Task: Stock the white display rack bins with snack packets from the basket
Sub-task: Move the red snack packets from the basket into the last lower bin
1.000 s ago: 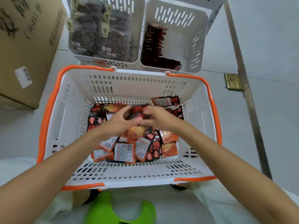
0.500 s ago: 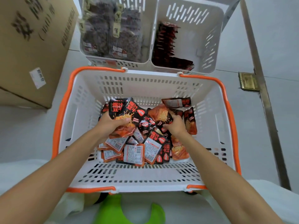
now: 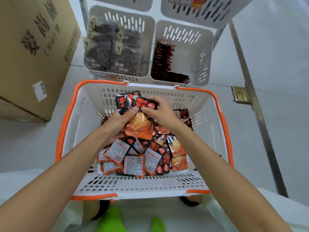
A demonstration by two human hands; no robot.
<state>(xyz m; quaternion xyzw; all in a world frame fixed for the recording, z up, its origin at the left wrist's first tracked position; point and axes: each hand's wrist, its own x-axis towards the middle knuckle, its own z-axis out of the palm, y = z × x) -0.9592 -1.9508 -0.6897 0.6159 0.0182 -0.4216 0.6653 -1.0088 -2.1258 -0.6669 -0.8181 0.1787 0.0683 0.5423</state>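
Head view: basket (image 3: 80,131) at 6 o'clock, heaped with snack packets (image 3: 133,164); at 1 o'clock, rack bin (image 3: 189,52) part-filled with red packets (image 3: 163,64); at 11 o'clock, neighbouring bin (image 3: 148,41) full of dark bagged snacks (image 3: 112,52). My left hand (image 3: 117,126) and right hand (image 3: 162,113) both grip a bunch of packets (image 3: 139,128), lifted off the heap since half a second ago. Cardboard box (image 3: 30,56) print blurred, unreadable.

1. A big brown cardboard box (image 3: 33,52) stands on the grey floor (image 3: 275,56), with dark printed characters on its side.
2. A small white label (image 3: 39,90) is stuck low on the box.
3. Far to the right of the box, a metal strip (image 3: 255,114) runs along the floor.
4. A brass plate (image 3: 241,97) touches this strip on the side toward the box.
5. Nearer to the camera than the box, something bright green (image 3: 113,221) shows.
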